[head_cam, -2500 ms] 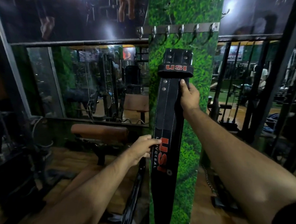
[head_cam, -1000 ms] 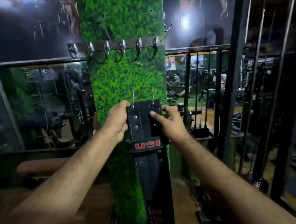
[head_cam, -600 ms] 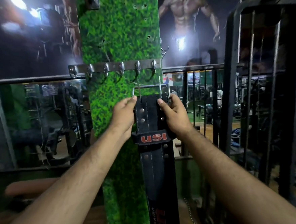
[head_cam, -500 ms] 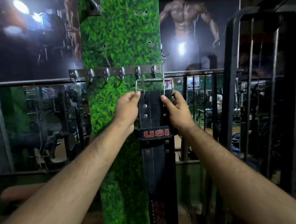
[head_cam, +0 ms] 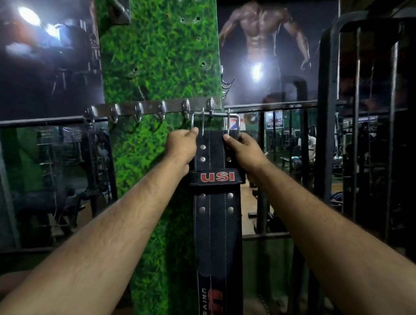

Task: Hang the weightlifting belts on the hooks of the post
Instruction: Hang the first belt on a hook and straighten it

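Both hands were raised side by side at the top end of a black weightlifting belt (head_cam: 217, 231), one on each edge. The left hand (head_cam: 181, 147) was curled closed around the belt's left edge, fingers folded behind the leather and thumb on the front. The right hand (head_cam: 245, 153) gripped the right edge the same way, its thumb lying across the front face by a rivet.

Between the two hands ran the belt's riveted, stitched upper section; just below the wrists a black keeper loop (head_cam: 216, 177) wrapped the belt, marked "USI" in red. From there the belt hung straight down between the forearms, with more red and white lettering near the bottom edge of view.

Directly above the fingertips stood the belt's steel buckle (head_cam: 215, 123), its top bar level with the rightmost hook (head_cam: 210, 106) of a metal hook rail (head_cam: 151, 109). Whether the bar was actually seated on that hook could not be told. The other hooks to the left of the hands were bare.

The rail was fixed across a post (head_cam: 160, 55) covered in green grass-like print, standing behind the hands. Left of it were a dark poster and mirrors; to the right, black metal bars (head_cam: 323, 141) and a poster of a muscular torso.
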A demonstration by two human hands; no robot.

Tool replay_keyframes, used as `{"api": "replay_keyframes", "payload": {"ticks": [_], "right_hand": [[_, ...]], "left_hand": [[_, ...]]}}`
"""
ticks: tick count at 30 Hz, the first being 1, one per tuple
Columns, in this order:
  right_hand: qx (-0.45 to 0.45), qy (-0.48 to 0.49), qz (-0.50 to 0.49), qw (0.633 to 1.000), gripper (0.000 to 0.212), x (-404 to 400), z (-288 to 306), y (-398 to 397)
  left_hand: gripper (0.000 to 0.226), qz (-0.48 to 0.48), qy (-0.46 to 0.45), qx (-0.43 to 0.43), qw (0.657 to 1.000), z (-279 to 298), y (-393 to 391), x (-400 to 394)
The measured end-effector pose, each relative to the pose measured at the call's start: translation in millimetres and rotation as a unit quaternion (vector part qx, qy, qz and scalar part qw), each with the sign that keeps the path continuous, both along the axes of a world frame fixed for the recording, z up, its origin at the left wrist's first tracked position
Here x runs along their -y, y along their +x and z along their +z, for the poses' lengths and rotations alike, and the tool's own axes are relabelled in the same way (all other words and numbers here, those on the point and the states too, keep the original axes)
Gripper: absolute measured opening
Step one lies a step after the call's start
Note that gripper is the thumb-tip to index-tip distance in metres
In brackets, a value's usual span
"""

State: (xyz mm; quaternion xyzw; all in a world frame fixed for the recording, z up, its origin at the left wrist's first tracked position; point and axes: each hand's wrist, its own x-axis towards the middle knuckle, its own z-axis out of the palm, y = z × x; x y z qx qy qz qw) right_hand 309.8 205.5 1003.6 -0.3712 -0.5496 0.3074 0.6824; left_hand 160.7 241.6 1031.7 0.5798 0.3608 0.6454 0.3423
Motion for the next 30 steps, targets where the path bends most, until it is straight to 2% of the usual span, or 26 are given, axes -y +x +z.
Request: {"api": "replay_keyframes", "payload": {"ticks": [3, 5, 7, 9, 10, 12, 14, 16, 20, 24, 27, 30], "right_hand": [[-0.030, -0.013, -0.016, 0.999, 0.030, 2.2, -26.6, -0.9], [-0.095, -0.007, 0.005, 0.995, 0.044, 10.5, -42.9, -5.2], [-0.143, 0.001, 0.040, 0.989, 0.051, 22.4, -61.1, -10.0], [-0.135, 0.014, 0.034, 0.990, 0.057, 31.9, -77.9, -12.5], [-0.117, 0.024, 0.016, 0.993, 0.054, 35.8, -86.0, -13.9], [-0.078, 0.037, -0.023, 0.996, 0.035, 40.8, -106.7, -17.5], [-0.040, 0.064, -0.051, 0.996, 0.015, 41.9, -133.8, -21.7], [-0.011, 0.065, -0.077, 0.995, 0.010, 37.7, -168.1, -24.4], [-0.015, 0.007, -0.085, 0.996, 0.022, 23.0, -230.9, -24.2], [0.042, -0.054, -0.079, 0.995, 0.026, 23.3, -296.5, -25.2], [0.106, -0.159, -0.061, 0.980, 0.056, 33.7, -366.4, -20.4], [0.112, -0.211, -0.027, 0.971, 0.056, 48.8, -409.4, -15.6]], "left_hand": [[0.024, -0.033, 0.023, 0.014, 0.999, -25.4, -1.9, 4.2], [0.021, -0.053, 0.038, 0.009, 0.998, -47.4, -1.7, 11.9], [0.025, -0.089, 0.049, -0.003, 0.995, -73.4, -3.0, 22.2], [0.035, -0.130, 0.050, 0.030, 0.990, -95.5, -4.8, 35.6], [0.039, -0.137, 0.045, 0.050, 0.988, -105.0, -5.4, 41.6], [0.038, -0.126, 0.049, 0.061, 0.989, -126.8, -4.7, 52.7], [0.026, -0.106, 0.077, 0.025, 0.991, -152.3, -2.0, 56.3], [0.016, -0.107, 0.095, -0.012, 0.990, -177.9, -0.2, 54.8], [0.017, -0.101, 0.043, -0.039, 0.993, -225.5, -3.8, 48.8], [0.014, -0.098, -0.062, -0.057, 0.992, -298.0, -16.3, 52.5], [0.013, -0.106, -0.144, -0.098, 0.979, -360.3, -29.5, 64.9], [0.018, -0.122, -0.200, -0.148, 0.961, -402.3, -39.2, 74.4]]}}
